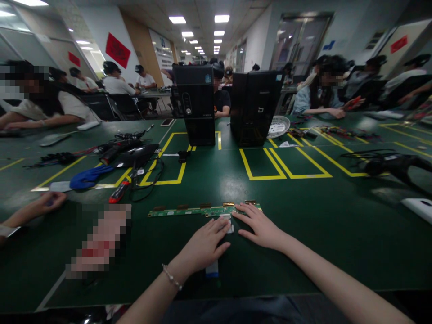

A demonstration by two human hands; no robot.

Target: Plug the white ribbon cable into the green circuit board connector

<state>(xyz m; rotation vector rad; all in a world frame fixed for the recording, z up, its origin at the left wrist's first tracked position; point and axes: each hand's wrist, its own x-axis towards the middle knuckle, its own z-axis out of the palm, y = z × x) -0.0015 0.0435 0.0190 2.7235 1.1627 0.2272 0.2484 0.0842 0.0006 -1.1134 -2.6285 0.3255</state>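
A long narrow green circuit board [189, 210] lies on the dark green table [303, 216] in front of me. A flat ribbon cable [212, 269] runs from its middle toward me, with a white end at the board. My left hand [204, 245] rests on the cable near the connector, fingers pressed down together. My right hand [258, 225] lies flat with fingers spread, its fingertips on the right part of the board.
Two black computer towers [195, 104] [255, 107] stand at mid-table inside yellow tape outlines. A red-handled screwdriver [119, 192], a blue cloth [88, 177] and black cables lie to the left. Another person's hand [47, 202] rests at left. Several people sit around.
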